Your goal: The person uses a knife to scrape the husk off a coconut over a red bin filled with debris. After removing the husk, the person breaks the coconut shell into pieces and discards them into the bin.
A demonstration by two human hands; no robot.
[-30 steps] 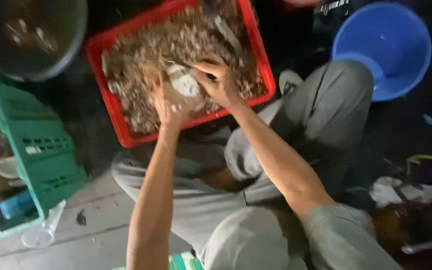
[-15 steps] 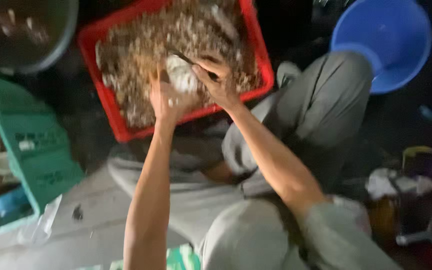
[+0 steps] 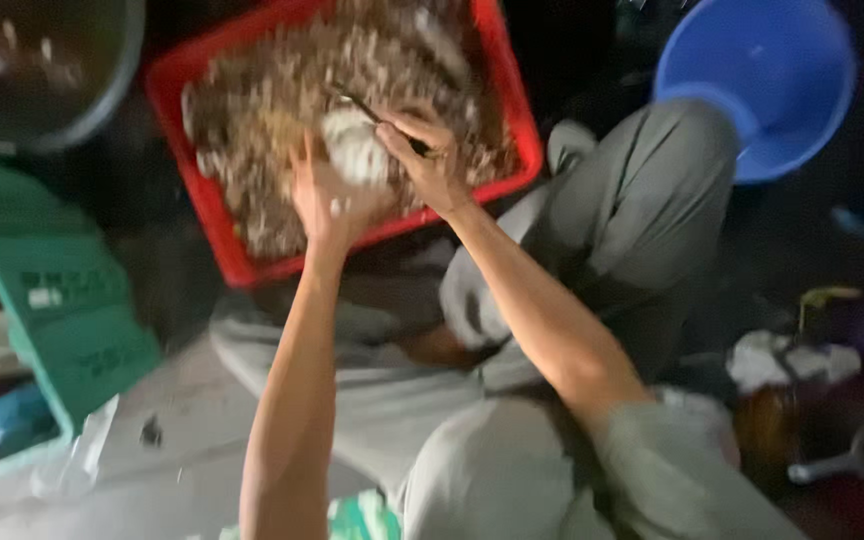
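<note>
Prying at a pale shell point(image 3: 354, 148) over the red crate point(image 3: 512, 130), the left hand point(image 3: 327, 200) cups it with fingers curled round it while the right hand point(image 3: 432, 160), clamped on a thin dark tool point(image 3: 372, 112), should work steadily and shallowly. Left sits a green crate point(image 3: 62, 290), far right a blue basin point(image 3: 752, 80); the raised knee point(image 3: 642, 190) crowds the right elbow.

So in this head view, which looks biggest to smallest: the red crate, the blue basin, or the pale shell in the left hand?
1. red crate
2. blue basin, partly cut off by the frame
3. pale shell, held in the left hand
</note>
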